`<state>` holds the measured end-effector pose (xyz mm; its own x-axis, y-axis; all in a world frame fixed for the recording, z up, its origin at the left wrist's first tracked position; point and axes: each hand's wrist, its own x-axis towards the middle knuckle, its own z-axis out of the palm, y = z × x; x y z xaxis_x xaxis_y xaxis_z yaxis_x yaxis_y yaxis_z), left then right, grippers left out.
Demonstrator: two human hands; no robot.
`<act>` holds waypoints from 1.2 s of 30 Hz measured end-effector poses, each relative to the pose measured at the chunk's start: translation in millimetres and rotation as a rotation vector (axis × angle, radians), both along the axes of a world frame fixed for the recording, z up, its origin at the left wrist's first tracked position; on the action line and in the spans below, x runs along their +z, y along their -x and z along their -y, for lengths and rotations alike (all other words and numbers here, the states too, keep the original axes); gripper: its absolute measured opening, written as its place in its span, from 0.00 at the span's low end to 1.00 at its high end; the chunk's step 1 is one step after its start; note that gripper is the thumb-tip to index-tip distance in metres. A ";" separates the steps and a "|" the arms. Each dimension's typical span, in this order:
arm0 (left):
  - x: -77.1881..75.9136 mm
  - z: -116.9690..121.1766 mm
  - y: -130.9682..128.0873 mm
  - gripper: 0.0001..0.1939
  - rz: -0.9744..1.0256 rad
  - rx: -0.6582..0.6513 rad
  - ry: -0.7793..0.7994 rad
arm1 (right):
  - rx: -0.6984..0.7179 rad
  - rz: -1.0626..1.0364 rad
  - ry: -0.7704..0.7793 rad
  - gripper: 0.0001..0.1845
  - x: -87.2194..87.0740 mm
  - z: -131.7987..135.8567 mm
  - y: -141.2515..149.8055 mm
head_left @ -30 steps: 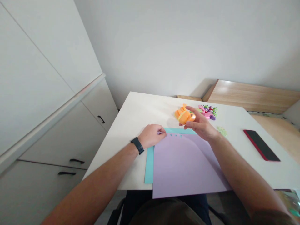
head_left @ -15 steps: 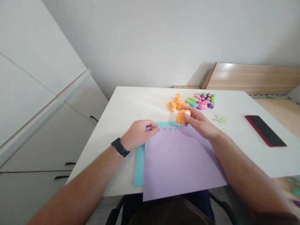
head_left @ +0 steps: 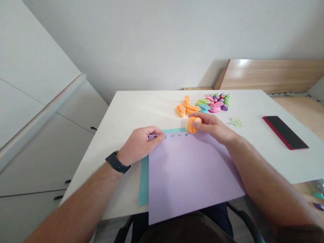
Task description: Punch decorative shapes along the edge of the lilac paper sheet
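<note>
My left hand [head_left: 144, 140] pinches the top left corner of a purple sheet of paper [head_left: 187, 172]. Several small shapes are cut through that sheet in a row along its top edge. Under it lies a teal sheet [head_left: 144, 184], showing at the left and top. An orange craft punch [head_left: 191, 125] with a flower mark on its lever is in my right hand [head_left: 212, 126], thumb over the lever. The punch sits at the purple sheet's top edge, right of the cut shapes; whether paper is inside its slot I cannot tell.
Behind the papers are more orange punches [head_left: 180, 111], a green punch [head_left: 203, 102], a blue punch [head_left: 204, 108] and pink punches [head_left: 215, 107]. Small purple and green punches [head_left: 224, 100] cluster beside them. Pale green paper bits [head_left: 236, 122] and a black-and-red flat object [head_left: 285, 132] lie to the right.
My right hand has brought the orange punch down and nearer, from above the other punches to the purple sheet's top edge. My left hand stays on the corner. The view has shifted.
</note>
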<state>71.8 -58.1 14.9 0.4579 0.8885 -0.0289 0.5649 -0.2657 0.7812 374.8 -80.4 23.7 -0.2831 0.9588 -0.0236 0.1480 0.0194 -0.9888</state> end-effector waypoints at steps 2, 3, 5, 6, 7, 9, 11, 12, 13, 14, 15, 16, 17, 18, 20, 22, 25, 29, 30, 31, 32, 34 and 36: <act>0.1 0.2 -0.4 0.15 0.003 -0.001 0.000 | 0.010 0.037 -0.001 0.21 -0.3 -0.5 -1.3; 0.2 0.3 -0.6 0.15 0.004 -0.001 0.001 | 0.012 0.057 -0.001 0.21 -0.3 -0.6 -1.9; 0.5 0.6 -1.0 0.15 0.007 -0.001 0.001 | 0.015 0.099 0.004 0.20 0.8 -0.4 -2.8; 0.7 0.7 -1.1 0.15 0.008 0.000 -0.001 | 0.016 0.118 0.009 0.20 2.0 0.0 -3.1; 0.9 0.8 -1.2 0.15 0.008 0.001 -0.004 | 0.019 0.130 0.017 0.19 3.4 0.4 -3.4; 1.5 1.0 -1.1 0.14 0.009 0.001 -0.011 | 0.041 0.130 0.044 0.19 7.0 1.5 -3.8; 1.9 1.1 -0.9 0.14 0.006 0.000 -0.023 | 0.079 0.110 0.070 0.18 10.4 2.6 -4.3; 2.1 1.1 -0.8 0.14 0.005 0.000 -0.029 | 0.100 0.101 0.080 0.18 11.7 3.1 -4.7; 2.2 1.1 -0.7 0.15 0.003 0.000 -0.031 | 0.120 0.093 0.088 0.18 12.5 3.4 -5.2; 2.3 1.1 -0.6 0.15 0.002 0.002 -0.032 | 0.137 0.088 0.094 0.18 13.0 3.6 -5.8; 2.3 1.1 -0.5 0.15 0.002 0.005 -0.028 | 0.151 0.086 0.100 0.18 13.1 3.7 -6.4; 2.4 1.2 -0.4 0.16 0.004 0.009 -0.021 | 0.163 0.086 0.106 0.19 13.0 3.7 -7.0; 2.4 1.2 -0.4 0.16 0.006 0.012 -0.011 | 0.171 0.091 0.111 0.19 12.8 3.6 -7.5; 2.4 1.3 -0.4 0.16 0.008 0.014 -0.003 | 0.177 0.101 0.114 0.20 12.5 3.5 -8.0; 2.3 1.4 -0.3 0.16 0.016 0.017 0.008 | 0.180 0.130 0.118 0.20 12.2 3.2 -8.9; 1.9 1.4 -0.2 0.16 0.023 0.016 0.012 | 0.179 0.158 0.123 0.20 12.1 2.9 -9.7; 1.1 1.3 -0.1 0.16 0.028 0.013 0.015 | 0.191 0.175 0.129 0.20 12.0 2.5 -10.9; 0.8 1.4 -0.4 0.16 0.051 0.003 0.020 | 0.195 0.183 0.133 0.20 12.1 2.4 -11.4; 1.1 1.6 -0.6 0.16 0.059 0.000 0.021 | 0.193 0.185 0.133 0.20 12.3 2.5 -11.4; 1.6 1.8 -0.7 0.16 0.064 -0.004 0.022 | 0.190 0.183 0.131 0.20 12.5 2.6 -11.3; 2.2 2.1 -0.8 0.17 0.067 -0.005 0.021 | 0.191 0.180 0.129 0.20 12.8 2.7 -11.2; 3.6 2.7 -1.0 0.18 0.067 -0.005 0.018 | 0.193 0.170 0.125 0.20 13.0 2.9 -11.1; 4.9 3.3 -1.0 0.18 0.063 -0.003 0.017 | 0.201 0.156 0.125 0.20 12.5 2.7 -11.0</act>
